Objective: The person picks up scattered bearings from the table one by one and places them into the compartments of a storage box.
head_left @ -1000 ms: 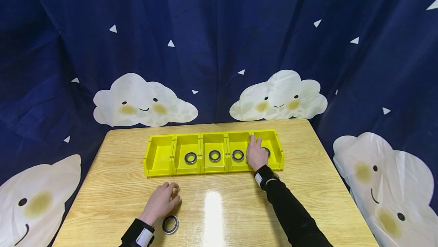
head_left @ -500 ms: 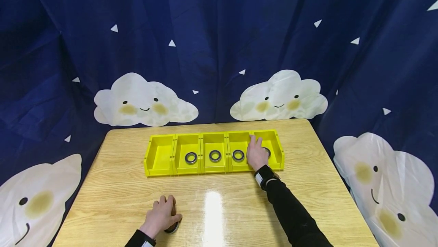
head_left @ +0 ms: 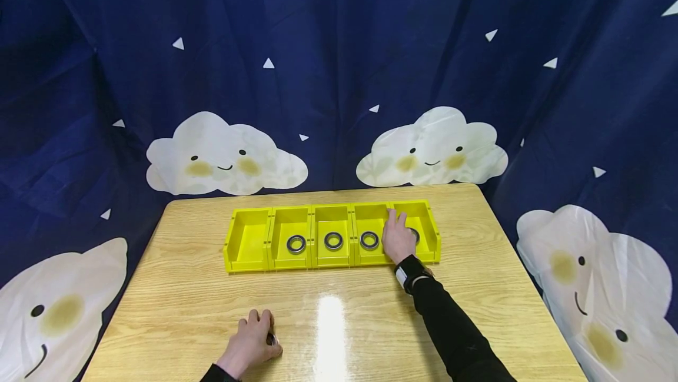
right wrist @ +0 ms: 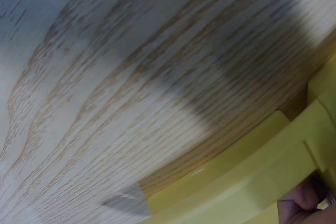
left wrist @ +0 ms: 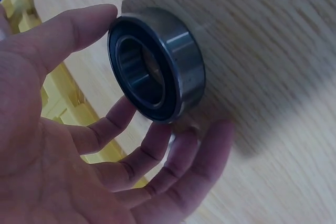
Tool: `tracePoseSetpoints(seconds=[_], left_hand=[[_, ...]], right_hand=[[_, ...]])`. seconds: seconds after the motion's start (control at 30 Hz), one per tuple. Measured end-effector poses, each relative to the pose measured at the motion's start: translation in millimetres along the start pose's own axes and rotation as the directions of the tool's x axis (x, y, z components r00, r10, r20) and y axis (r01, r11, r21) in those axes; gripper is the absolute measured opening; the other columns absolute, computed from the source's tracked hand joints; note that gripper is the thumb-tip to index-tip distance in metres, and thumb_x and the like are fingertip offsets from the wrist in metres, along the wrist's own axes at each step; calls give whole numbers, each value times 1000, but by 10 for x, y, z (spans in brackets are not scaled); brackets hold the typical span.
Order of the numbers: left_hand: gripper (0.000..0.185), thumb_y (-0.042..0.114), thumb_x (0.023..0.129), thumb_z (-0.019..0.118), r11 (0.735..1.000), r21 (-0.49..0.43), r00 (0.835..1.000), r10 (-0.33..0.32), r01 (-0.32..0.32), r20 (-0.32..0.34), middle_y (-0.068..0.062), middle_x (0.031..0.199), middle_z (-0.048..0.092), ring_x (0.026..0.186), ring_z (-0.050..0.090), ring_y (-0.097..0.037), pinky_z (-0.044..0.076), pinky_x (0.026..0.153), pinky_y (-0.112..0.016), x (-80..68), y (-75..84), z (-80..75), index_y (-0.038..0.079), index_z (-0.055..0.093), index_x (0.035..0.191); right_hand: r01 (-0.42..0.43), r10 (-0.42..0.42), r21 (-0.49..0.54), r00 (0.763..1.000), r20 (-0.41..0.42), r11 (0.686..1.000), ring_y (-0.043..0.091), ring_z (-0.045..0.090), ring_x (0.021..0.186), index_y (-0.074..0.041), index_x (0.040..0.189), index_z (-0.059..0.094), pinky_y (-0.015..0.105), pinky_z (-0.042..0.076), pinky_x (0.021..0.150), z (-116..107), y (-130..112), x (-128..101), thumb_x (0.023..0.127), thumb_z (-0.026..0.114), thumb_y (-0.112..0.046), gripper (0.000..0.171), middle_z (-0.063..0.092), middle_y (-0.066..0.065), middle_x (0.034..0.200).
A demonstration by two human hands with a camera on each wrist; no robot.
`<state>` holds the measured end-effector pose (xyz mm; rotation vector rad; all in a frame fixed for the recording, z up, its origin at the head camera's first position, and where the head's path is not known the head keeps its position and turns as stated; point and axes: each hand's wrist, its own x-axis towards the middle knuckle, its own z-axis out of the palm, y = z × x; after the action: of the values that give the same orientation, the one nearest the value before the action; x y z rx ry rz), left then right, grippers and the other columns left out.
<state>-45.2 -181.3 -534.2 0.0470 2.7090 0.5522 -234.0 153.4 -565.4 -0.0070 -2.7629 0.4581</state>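
My left hand (head_left: 250,341) pinches a ball bearing (left wrist: 186,61) between thumb and fingers, low over the front left of the table. In the left wrist view the bearing stands tilted, its dark seal facing the palm. My right hand (head_left: 398,239) reaches into the right part of the yellow bin row (head_left: 248,266), over the divider beside the rightmost compartment. A bearing (head_left: 415,235) lies just right of it, partly hidden by the hand. In the right wrist view, only bits of fingers (right wrist: 304,195) show behind the bin's front lip; their grip is hidden.
More bearings lie flat in the bins: one (head_left: 296,244) second from left, one (head_left: 333,241) in the middle, one (head_left: 369,240) second from right. The leftmost compartment shows a bare floor. A dark blue curtain (head_left: 333,76) with clouds surrounds the wooden table (head_left: 185,288).
My left hand has moved down to the bearing on the table and taken it between thumb and fingers. My right hand stays in the same place at the bins.
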Motion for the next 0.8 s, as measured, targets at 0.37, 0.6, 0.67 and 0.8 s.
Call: tracePoseSetpoints(seconds=[0.37, 0.6, 0.67, 0.8], left_hand=[[52, 11, 56, 85, 997, -39, 995, 68, -71, -69, -12, 92, 45, 79, 44, -29, 44, 53, -41, -69, -33, 92, 10, 50, 94], [48, 9, 57, 84, 996, -31, 991, 83, -87, -101, -11, 90, 45, 77, 46, -29, 45, 53, -40, -77, -48, 118, 11, 50, 91], [48, 10, 57, 84, 996, -26, 990, 86, -90, -108, -11, 90, 46, 77, 46, -29, 45, 52, -40, -78, -49, 122, 11, 51, 92], [47, 11, 58, 85, 995, -27, 989, 95, -98, -116, -11, 90, 47, 77, 46, -28, 45, 52, -39, -83, -57, 131, 11, 52, 92]], right_hand=[[-18, 18, 3, 1000, 9, 1000, 23, 37, 37, -6, 131, 45, 33, 33, 33, 29, 12, -1, 99, 46, -14, 32, 48, 24, 102], [-30, 30, 12, 999, 44, 999, 23, 38, 38, -6, 132, 43, 33, 32, 33, 42, 18, 13, 100, 45, -14, 33, 48, 24, 104], [-33, 32, 13, 998, 55, 999, 23, 38, 39, -6, 132, 43, 32, 32, 33, 41, 19, 19, 100, 44, -14, 33, 48, 24, 105], [-35, 34, 12, 997, 66, 999, 23, 38, 39, -6, 133, 42, 32, 32, 34, 44, 23, 29, 100, 44, -15, 34, 48, 24, 106]])
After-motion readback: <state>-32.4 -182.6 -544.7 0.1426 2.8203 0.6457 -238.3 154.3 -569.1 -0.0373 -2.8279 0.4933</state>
